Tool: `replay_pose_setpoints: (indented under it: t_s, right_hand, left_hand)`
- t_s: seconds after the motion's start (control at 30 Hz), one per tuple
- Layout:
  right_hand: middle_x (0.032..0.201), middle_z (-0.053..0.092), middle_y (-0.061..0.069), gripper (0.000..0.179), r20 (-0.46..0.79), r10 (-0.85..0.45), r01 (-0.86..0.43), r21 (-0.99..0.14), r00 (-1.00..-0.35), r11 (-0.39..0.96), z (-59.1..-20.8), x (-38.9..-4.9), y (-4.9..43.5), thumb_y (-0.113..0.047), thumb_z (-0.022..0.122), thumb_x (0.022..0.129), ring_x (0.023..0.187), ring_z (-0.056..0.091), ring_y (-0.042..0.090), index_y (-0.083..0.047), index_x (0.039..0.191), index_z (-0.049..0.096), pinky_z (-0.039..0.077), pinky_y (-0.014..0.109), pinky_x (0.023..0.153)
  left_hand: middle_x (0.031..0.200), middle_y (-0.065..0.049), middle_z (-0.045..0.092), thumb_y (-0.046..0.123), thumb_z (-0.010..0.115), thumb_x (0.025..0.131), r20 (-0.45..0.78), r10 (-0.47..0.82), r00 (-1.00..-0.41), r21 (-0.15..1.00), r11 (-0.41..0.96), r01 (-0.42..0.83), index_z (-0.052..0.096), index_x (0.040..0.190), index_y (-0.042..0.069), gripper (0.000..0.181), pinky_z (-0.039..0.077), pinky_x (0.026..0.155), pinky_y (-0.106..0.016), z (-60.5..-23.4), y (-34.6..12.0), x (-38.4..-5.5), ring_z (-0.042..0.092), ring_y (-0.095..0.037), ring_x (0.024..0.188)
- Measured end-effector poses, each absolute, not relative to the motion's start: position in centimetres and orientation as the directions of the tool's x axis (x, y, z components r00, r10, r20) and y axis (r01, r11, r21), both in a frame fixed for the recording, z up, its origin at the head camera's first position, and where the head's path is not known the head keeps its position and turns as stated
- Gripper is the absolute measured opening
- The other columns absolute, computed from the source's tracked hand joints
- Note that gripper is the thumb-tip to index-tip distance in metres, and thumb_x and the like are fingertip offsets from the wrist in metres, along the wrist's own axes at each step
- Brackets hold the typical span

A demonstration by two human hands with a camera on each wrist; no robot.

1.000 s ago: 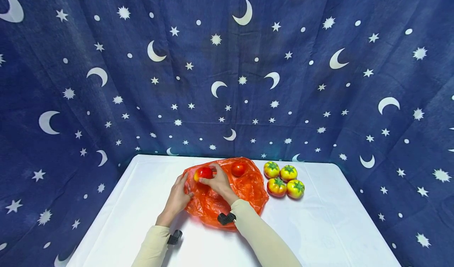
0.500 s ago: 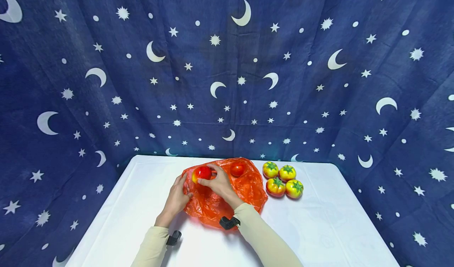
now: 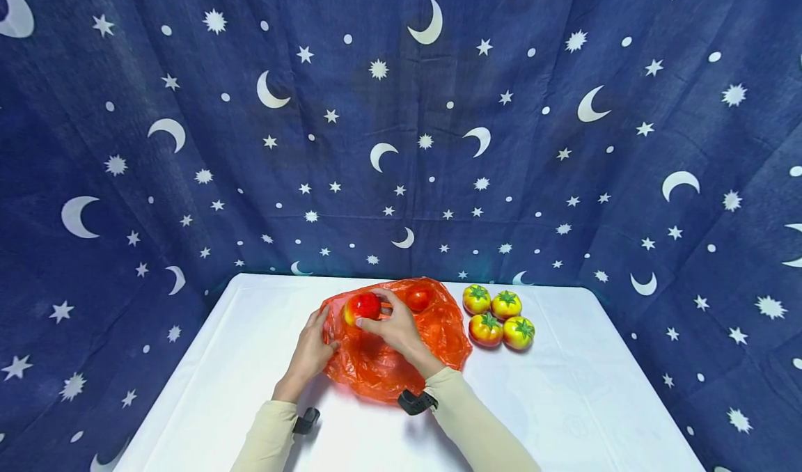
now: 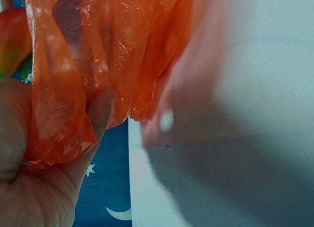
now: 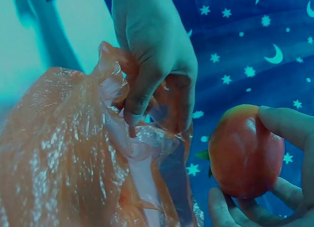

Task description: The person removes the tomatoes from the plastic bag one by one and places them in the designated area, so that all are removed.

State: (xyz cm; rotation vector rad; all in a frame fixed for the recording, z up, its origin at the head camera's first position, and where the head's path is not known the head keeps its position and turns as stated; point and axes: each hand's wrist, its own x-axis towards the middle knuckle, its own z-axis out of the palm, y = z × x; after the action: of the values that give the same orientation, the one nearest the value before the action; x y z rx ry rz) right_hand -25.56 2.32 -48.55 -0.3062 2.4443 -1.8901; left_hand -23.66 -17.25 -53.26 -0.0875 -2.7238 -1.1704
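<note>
My left hand grips the open edge of a thin red plastic bag, its thumb and fingers on either side of the film in the left wrist view. My right hand holds a shiny red and yellow tomato between thumb and fingers. In the right wrist view the tomato is up beside the bag's mouth, apart from the left hand, with a bit of green leaf on its far side. Another red tomato shows at the back of the bag, just beyond the right hand.
Several yellow and red tomatoes with green tops stand grouped to the right of the bag on the white tablecloth. A dark blue curtain with moons and stars hangs behind the table's back edge.
My right hand has shifted slightly to the right with the tomato, its wrist swinging right and a little nearer. The left hand keeps its place on the bag.
</note>
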Motion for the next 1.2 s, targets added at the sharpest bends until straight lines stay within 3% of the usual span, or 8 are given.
replay_pose_setpoints:
  t_s: [0.47, 0.73, 0.97, 1.2]
  right_hand:
    - [0.132, 0.057, 0.013, 0.074, 0.115, -0.193, -0.149, -0.973, -0.975, 0.177, -47.7, -24.2, 4.4, -0.025, 0.084, 0.076, 0.116, 0.060, 0.032, -0.013, 0.140, 0.048, 0.056, 0.042, 0.096]
    - [0.130, 0.060, 0.011, 0.070, 0.143, -0.182, -0.170, -0.974, -0.973, 0.147, -47.7, -23.7, 5.7, -0.022, 0.084, 0.075, 0.116, 0.057, 0.027, -0.015, 0.137, 0.053, 0.053, 0.039, 0.099]
    - [0.129, 0.059, 0.014, 0.067, 0.121, -0.168, -0.145, -0.980, -0.978, 0.139, -47.8, -23.2, 6.9, -0.021, 0.085, 0.075, 0.115, 0.059, 0.028, -0.017, 0.134, 0.054, 0.051, 0.046, 0.101]
    - [0.131, 0.057, 0.014, 0.072, 0.092, -0.158, -0.117, -0.981, -0.983, 0.153, -47.9, -22.9, 8.4, -0.020, 0.084, 0.076, 0.111, 0.060, 0.026, -0.016, 0.139, 0.050, 0.056, 0.036, 0.095]
  left_hand:
    - [0.151, -0.025, 0.037, -0.002, 0.076, 0.076, 0.172, -0.018, -0.985, 0.720, 0.685, 0.113, 0.036, 0.149, -0.003, 0.083, 0.035, 0.114, -0.056, -53.3, -17.2, -23.7, 0.041, -0.047, 0.137]
    - [0.150, -0.025, 0.038, -0.002, 0.076, 0.076, 0.169, -0.022, -0.985, 0.721, 0.684, 0.109, 0.035, 0.150, -0.002, 0.084, 0.035, 0.114, -0.056, -53.3, -17.2, -23.7, 0.041, -0.046, 0.137]
    - [0.150, -0.025, 0.037, -0.002, 0.076, 0.077, 0.172, -0.022, -0.985, 0.716, 0.689, 0.110, 0.035, 0.150, -0.002, 0.084, 0.036, 0.113, -0.057, -53.3, -17.3, -23.6, 0.041, -0.047, 0.136]
    - [0.150, -0.025, 0.038, -0.002, 0.076, 0.076, 0.176, -0.019, -0.984, 0.719, 0.686, 0.115, 0.036, 0.149, -0.002, 0.084, 0.036, 0.113, -0.057, -53.3, -17.4, -23.7, 0.042, -0.047, 0.136]
